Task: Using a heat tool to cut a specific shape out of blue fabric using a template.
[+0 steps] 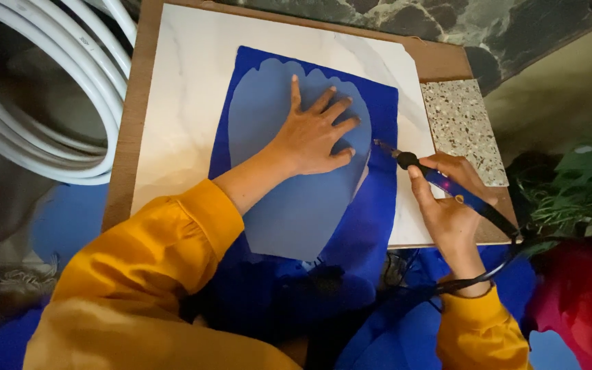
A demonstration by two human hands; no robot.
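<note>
Head view, left to right: white hose coils (42,103) lie off the board's left edge. On the white slab (186,89) sits blue fabric (378,116) with a frosted petal template (289,205) on top. My left hand (313,133) is spread flat, fingers fanned, pressing the template down. My right hand (450,202) is closed around a dark pen-like hot tool (447,185), its tip (378,144) at the template's right edge, near my left thumb. If my left hand eases, I think the template could slide and the cut wander. The tip could burn my thumb, and the cord (488,274) looped by my wrist could tug the tool. A speckled tile (460,127) lies to the right.
</note>
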